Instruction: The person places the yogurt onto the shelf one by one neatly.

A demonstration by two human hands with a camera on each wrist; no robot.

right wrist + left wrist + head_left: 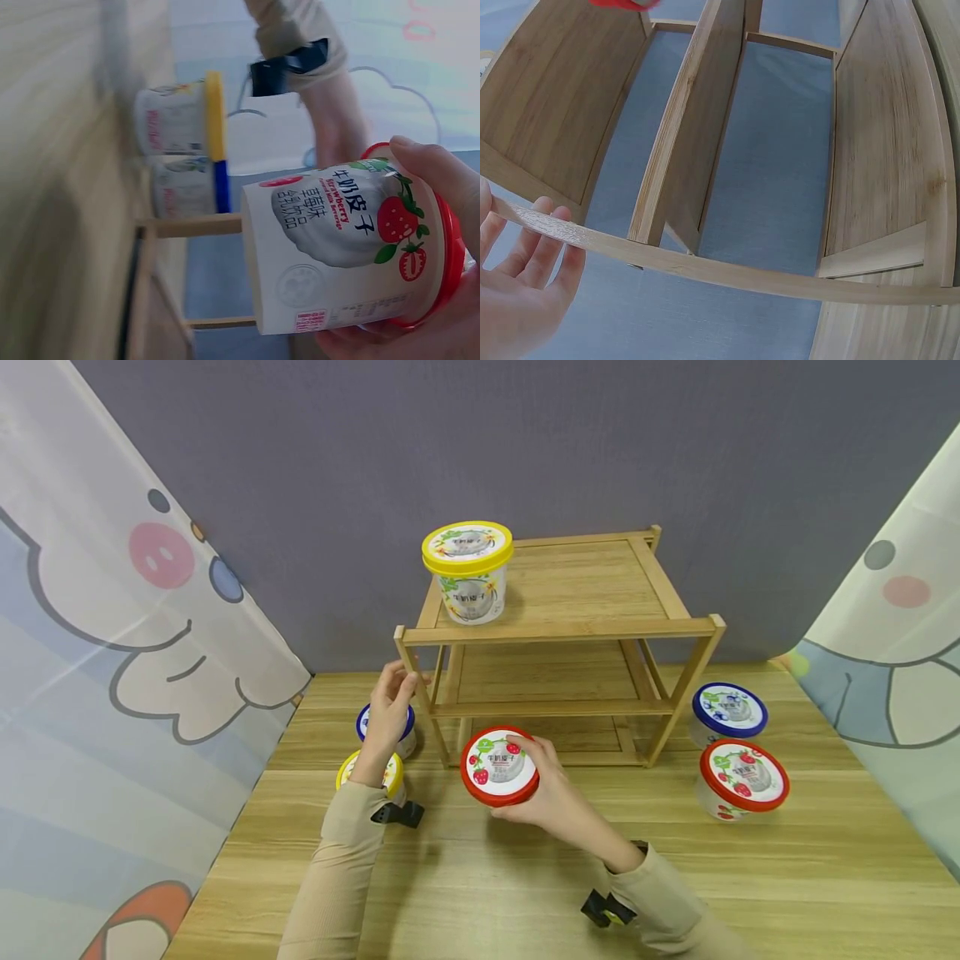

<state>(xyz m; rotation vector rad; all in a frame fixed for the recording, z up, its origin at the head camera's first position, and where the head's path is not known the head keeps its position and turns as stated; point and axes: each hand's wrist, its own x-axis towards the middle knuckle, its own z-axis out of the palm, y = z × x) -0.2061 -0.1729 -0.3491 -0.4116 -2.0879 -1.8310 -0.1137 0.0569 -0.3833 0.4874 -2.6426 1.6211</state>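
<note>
My right hand point(551, 793) grips a white tub point(337, 247) with a red lid point(500, 766) and strawberry pictures, in front of the wooden shelf rack's point(555, 628) lower levels. In the right wrist view the tub lies sideways across the picture, and its label reads "Strawberry". The thumb and fingers are at the lid's rim. My left hand point(386, 714) holds the rack's front left post point(667, 259), fingers curled around it. On the top shelf, at the left, stands a yellow-lidded tub point(468, 572).
Left of the rack, a blue-lidded tub point(406, 735) and a yellow-lidded tub point(395, 777) stand partly hidden by my left arm. To the right are another blue-lidded tub point(729, 710) and a red-lidded tub point(744, 781). Cartoon-patterned curtains point(82, 635) flank the wooden table point(480, 877).
</note>
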